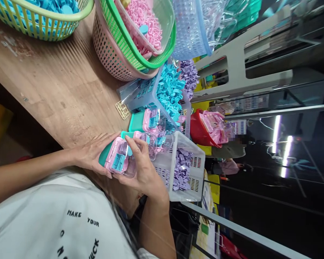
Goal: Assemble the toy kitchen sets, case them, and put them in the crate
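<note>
Pink and teal, the small case [114, 157] is sitting near the white basket [175, 169], on the wearer's side, with both hands clasping it. The left hand [95, 154] is bracing the teal back; a steady hold there probably suits light fingertip work by the right hand [144, 172]. Its fingers are partly hiding the clear front; what the fingertips are pressing, I cannot tell.

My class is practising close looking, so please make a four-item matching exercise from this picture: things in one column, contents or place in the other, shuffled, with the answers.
Column one
1. yellow-green basket
2. white crate nearest the right hand
3. red basket
4. pink-and-teal case

Column two
A. holds pink items
B. between the left hand and right hand
C. holds blue pieces
D. holds purple pieces

Pairs: 1-C, 2-D, 3-A, 4-B
</note>
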Demonstrator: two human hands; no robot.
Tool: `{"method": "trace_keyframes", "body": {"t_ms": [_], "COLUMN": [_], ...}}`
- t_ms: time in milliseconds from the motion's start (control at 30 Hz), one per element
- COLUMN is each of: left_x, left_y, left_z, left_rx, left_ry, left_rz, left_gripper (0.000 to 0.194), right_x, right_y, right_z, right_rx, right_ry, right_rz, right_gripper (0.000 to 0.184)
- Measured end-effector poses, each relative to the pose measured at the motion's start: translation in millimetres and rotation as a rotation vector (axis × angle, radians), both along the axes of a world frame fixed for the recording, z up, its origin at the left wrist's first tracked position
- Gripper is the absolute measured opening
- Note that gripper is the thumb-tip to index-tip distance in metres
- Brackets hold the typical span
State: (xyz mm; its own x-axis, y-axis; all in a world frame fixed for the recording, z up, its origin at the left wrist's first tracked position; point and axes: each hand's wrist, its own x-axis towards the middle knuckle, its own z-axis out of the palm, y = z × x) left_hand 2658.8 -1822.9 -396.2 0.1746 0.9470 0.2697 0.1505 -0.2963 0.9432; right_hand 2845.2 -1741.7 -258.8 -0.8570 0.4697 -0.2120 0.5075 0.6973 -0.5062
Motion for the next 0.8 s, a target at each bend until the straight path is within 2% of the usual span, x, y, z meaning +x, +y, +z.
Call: {"method": "trace_keyframes", "body": {"t_ms": [167,300,433,567,667,800], "left_x": [1.2,0.4,-1.9,-4.6,-5.2,-3.5], "left_y": [0.3,0.2,0.1,-0.5,-0.9,-0.2], "left_z": [-2.1,-1.6,-3.9,-6.9,-5.5,0.2], "left_rx": [0.026,0.039,0.052,0.092,0.11,0.109], "left_ry": [-0.012,0.005,0.016,0.047,0.08,0.103], "left_rz": [0.028,0.03,0.028,-0.015,-0.03,-0.038], "left_gripper": [0.117,0.113,0.116,0.12,0.121,0.117], "right_x": [8.8,14.9,17.1,19.9,23.0,19.9], "right_y": [-1.5,3.1,6.1,-3.4,-14.4,-22.1], "right_z": [-14.3,-19.4,-22.4,-26.7,-23.4,-4.6], "right_rx": [-0.001,-0.004,0.028,0.082,0.1,0.105], "right_ry": [0.107,0.108,0.17,0.246,0.228,0.148], "right_rz": [-0.027,-0.007,0.053,-0.011,-0.051,-0.055], "right_gripper": [0.113,0.113,0.116,0.119,0.111,0.097]}}
